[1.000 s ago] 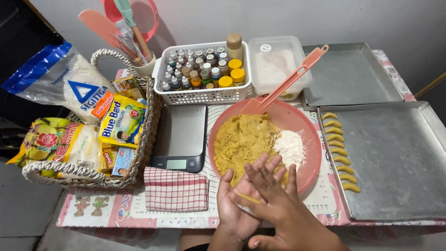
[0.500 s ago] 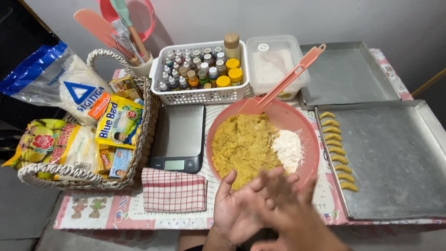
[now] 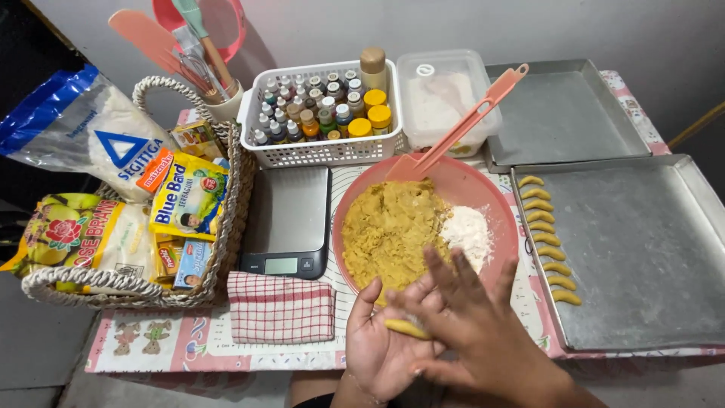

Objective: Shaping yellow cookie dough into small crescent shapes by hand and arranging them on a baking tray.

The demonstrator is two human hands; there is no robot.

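A small roll of yellow dough (image 3: 405, 328) is cradled in the open, upturned left hand (image 3: 385, 349) and pressed under the flat right hand (image 3: 483, 332), just beside the pink bowl (image 3: 498, 215), so more is within reach.

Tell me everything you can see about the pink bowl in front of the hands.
The pink bowl is round, shallow and looks like plastic. It sits upright on the patterned mat, between the kitchen scale and the near baking tray. Its left side holds a heap of yellow dough; a smaller pile of white flour lies to the right. A pink spatula leans on its far rim. The right hand overlaps its near edge in view.
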